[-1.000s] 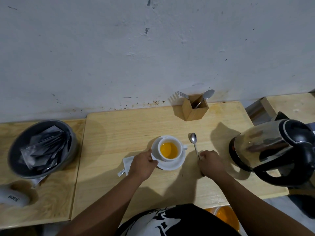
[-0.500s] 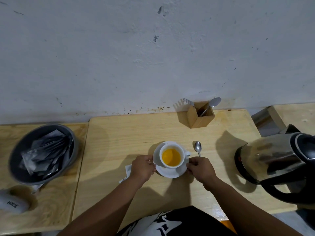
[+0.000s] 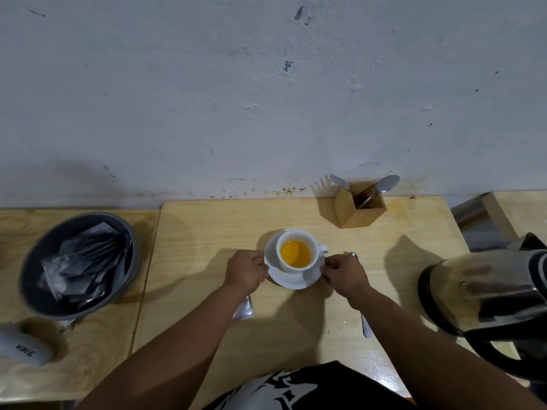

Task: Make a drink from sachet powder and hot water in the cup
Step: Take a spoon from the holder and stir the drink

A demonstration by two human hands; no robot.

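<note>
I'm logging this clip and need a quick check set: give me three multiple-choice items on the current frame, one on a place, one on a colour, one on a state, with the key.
1. Where does the loose spoon lie?
A. In the cup
B. On the table, under the right forearm
C. In the grey bowl

2. What colour is the drink in the cup?
A. Orange-yellow
B. Dark brown
C. Clear

3. What are the hands doing?
A. Left hand and right hand both grip the saucer rim
B. One pours from the kettle
C. Both rest flat on the table

Key: 1 B, its bowl shows beyond the right hand and its handle end past the forearm; 2 A, the liquid is bright orange-yellow against the white cup; 3 A, fingers pinch the saucer's left and right edges.
</note>
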